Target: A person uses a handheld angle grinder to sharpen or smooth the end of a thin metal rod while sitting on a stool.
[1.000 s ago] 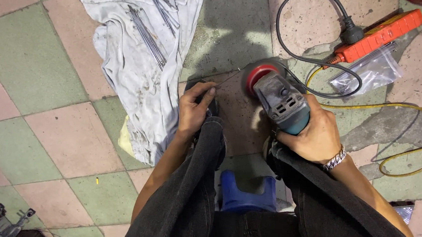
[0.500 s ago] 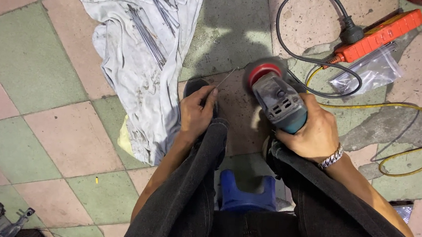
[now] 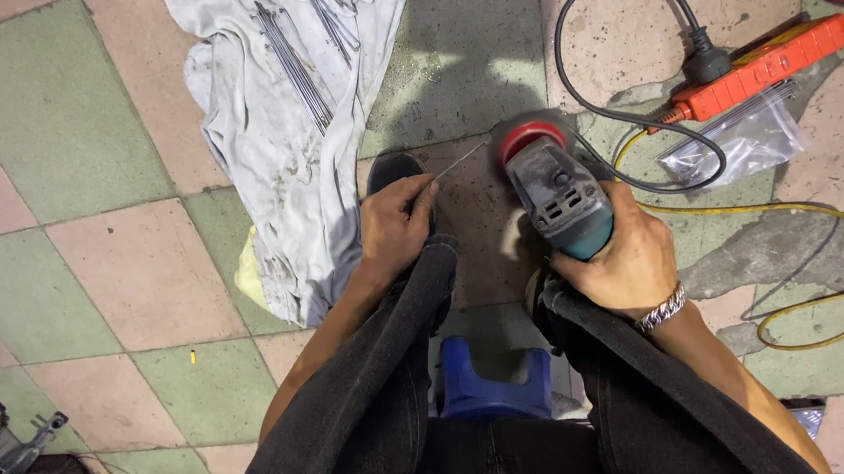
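Floor tiles in green and pink lie bare to the left of the angle grinder, giving the widest open room there; between the grinder and that bare stretch a crumpled grey cloth spreads over the tiles with thin metal rods lying on it; to the right of the grinder the space is crowded by an orange power strip, a black cable looping close behind the disc, a clear plastic bag and a yellow cord curving along broken tiles; below the grinder a blue stool shows between the person's dark trouser legs; the right hand wraps closed around the grinder's teal body, a metal bracelet at the wrist, with the red disc at the far end pointing away from the person; just left of the grinder the left hand rests on the knee, fingers pinched narrow on a thin wire rod; the rod slants up from the fingertips toward the disc, its tip just beside the disc's left edge, though contact cannot be told; a dark shoe tip shows just above the left hand.
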